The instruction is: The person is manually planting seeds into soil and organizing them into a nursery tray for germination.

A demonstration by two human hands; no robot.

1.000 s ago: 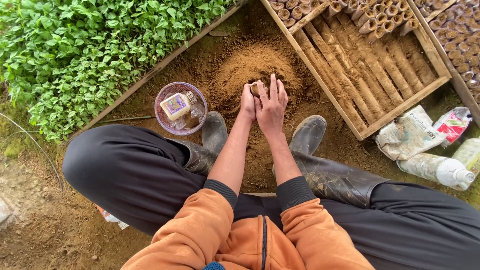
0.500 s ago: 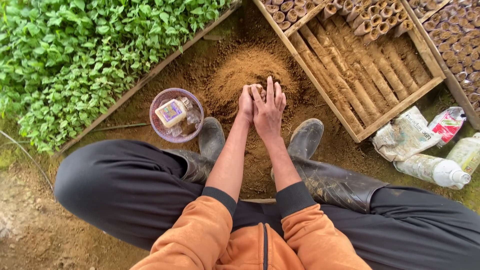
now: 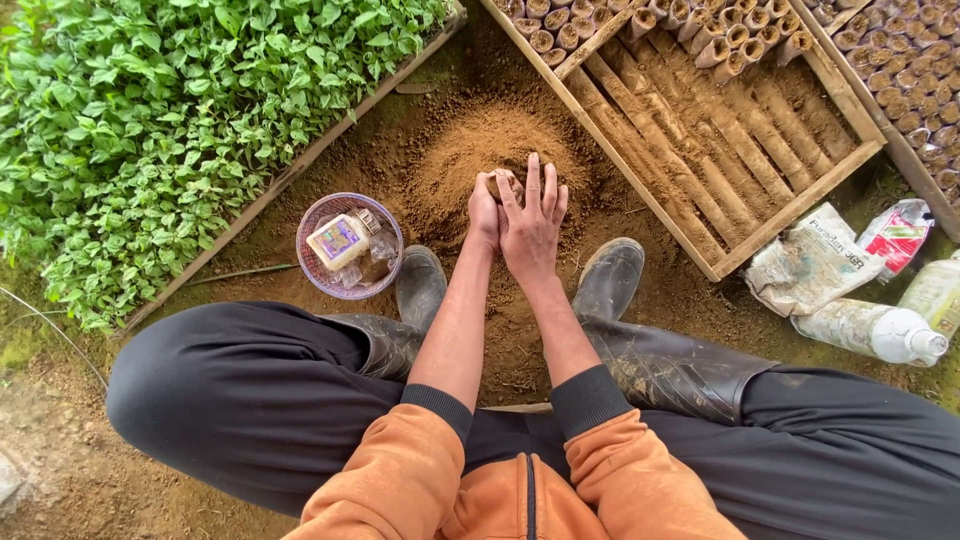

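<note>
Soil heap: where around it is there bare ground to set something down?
Bare dirt lies left of the soil heap, between the seedling bed and purple basket. Crowded: both hands on the heap, boots below, wooden tray right.

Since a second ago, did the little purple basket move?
No. The purple basket sits at the same spot beside the left boot and near the seedling bed's wooden edge; only the camera shifted.
</note>
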